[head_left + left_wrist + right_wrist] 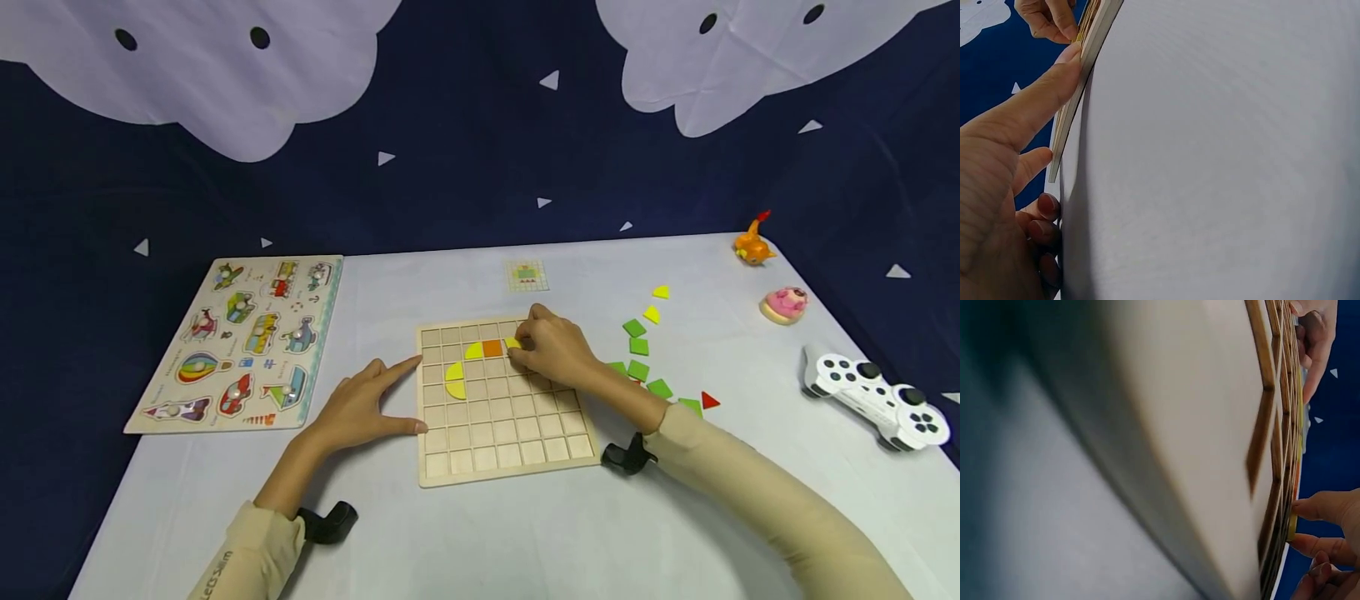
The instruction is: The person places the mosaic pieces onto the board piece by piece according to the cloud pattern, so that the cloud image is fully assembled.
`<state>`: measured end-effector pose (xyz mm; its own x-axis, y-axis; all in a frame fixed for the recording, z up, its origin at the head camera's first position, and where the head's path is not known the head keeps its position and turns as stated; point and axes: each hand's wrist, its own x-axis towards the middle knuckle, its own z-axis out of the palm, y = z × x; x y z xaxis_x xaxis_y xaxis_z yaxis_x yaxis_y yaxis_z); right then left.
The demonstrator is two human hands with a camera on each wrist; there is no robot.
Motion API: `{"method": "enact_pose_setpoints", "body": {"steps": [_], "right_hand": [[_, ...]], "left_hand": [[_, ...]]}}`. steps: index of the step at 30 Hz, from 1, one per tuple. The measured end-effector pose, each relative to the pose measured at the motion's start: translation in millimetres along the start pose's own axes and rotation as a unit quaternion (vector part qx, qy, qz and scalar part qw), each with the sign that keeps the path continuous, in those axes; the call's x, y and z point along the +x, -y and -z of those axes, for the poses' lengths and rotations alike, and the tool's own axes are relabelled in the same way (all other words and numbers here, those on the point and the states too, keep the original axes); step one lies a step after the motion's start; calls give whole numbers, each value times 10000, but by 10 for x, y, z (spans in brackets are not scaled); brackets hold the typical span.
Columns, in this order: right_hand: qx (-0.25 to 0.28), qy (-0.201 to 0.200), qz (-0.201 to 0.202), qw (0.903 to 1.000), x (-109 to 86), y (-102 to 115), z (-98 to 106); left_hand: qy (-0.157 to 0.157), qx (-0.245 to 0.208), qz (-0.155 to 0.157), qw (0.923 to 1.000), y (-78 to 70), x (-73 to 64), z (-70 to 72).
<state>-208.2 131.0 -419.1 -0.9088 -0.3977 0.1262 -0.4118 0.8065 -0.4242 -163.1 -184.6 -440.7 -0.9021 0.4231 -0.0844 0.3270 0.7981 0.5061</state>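
A square wooden grid board (498,434) lies on the table. My left hand (365,406) steadies its left edge, with index finger and thumb stretched out against the frame. Over the upper right cells, my right hand (557,346) pinches a yellow quarter-circle piece (1292,526) between thumb and index finger, low at the grid. An orange square (492,348) sits just left of that piece. Beside the square is another yellow quarter circle (474,351). Two more yellow quarter circles (455,389) are stacked in a column lower left. My right hand covers some cells.
Loose green squares (638,369), a red triangle (709,401) and yellow pieces (652,314) lie right of the board. A small pattern card (527,276) is behind it. A picture puzzle (240,350) stands left; a white game controller (873,400) and two figurines (784,305) are right.
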Motion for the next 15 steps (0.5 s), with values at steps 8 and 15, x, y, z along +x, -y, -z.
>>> {"method": "enact_pose_setpoints", "body": {"steps": [8,15], "right_hand": [[110,-125,-220,9996,5,45,-21],[208,-164,-334,9991,12,94,-61]], "left_hand": [[-24,-29,1,10000,-14,1,-4],[5,-64,45,10000,-10,-7,-6]]}}
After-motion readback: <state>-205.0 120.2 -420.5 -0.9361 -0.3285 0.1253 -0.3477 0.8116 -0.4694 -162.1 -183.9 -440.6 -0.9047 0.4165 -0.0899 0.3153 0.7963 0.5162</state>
